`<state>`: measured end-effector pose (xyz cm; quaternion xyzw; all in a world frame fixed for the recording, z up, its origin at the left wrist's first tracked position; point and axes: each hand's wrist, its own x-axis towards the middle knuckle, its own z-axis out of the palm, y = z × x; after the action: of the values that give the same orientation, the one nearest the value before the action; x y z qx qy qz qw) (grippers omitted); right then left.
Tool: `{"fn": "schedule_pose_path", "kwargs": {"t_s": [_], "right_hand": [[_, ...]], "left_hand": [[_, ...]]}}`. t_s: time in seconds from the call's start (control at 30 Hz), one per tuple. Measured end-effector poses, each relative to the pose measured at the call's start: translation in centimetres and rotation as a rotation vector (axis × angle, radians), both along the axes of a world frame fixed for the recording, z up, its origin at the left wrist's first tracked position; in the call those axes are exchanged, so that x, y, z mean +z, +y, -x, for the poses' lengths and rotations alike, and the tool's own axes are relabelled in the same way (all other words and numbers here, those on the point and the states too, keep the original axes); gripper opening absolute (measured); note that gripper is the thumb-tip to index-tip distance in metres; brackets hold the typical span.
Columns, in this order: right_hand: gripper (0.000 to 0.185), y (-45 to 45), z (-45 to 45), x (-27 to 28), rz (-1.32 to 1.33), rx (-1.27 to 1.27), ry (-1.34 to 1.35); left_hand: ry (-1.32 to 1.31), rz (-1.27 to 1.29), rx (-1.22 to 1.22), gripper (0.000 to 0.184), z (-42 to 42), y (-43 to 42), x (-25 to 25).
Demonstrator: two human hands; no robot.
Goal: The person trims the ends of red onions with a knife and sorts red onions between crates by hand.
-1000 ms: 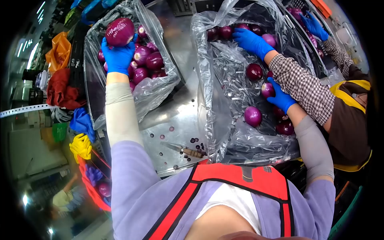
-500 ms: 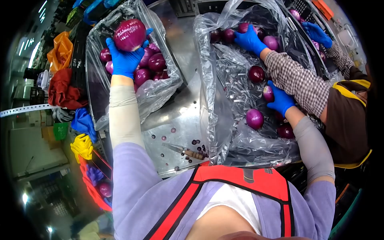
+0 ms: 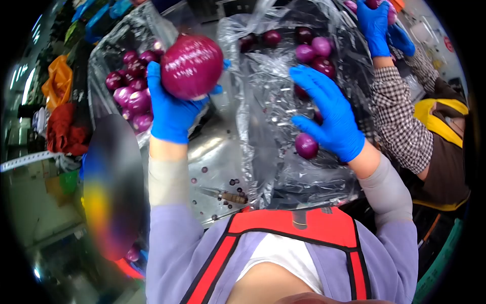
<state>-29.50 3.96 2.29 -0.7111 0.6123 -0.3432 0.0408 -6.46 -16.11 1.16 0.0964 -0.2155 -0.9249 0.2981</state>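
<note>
Both my hands wear blue gloves. My left hand [image 3: 174, 114] is raised and holds a large red onion [image 3: 192, 67], its fingers wrapped around the underside. My right hand [image 3: 329, 119] hovers over the right plastic-lined crate [image 3: 250, 157], fingers spread, with nothing in its grasp. Close to its thumb lies a small red onion [image 3: 307, 146]. Other onions, among them a pale purple one [image 3: 321, 46], rest towards that crate's far end, and some are partly hidden behind the hand. Behind my left hand, the left plastic-lined crate [image 3: 98, 66] holds several smaller onions [image 3: 138, 102].
A wooden-handled knife [image 3: 232, 197] and small dark bits lie on the metal table [image 3: 210, 152]. At the right, a co-worker's gloved hand [image 3: 373, 28] holds an onion beside their other hand. A blurred dark shape [image 3: 114, 187] covers part of the left side.
My left hand has brought the large onion closer and to the right. My right hand has let go of an onion and risen, fingers spread. The co-worker's nearer hand has moved right, out of the crate.
</note>
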Motion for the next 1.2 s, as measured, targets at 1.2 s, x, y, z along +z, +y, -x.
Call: {"fn": "schedule_pose_path", "kwargs": {"t_s": [1.2], "right_hand": [[0.062, 0.0, 3.4, -5.6, -0.468, 0.392, -2.254]], "left_hand": [[-0.383, 1.0, 0.215, 0.094, 8.9, 11.6, -1.8]]}}
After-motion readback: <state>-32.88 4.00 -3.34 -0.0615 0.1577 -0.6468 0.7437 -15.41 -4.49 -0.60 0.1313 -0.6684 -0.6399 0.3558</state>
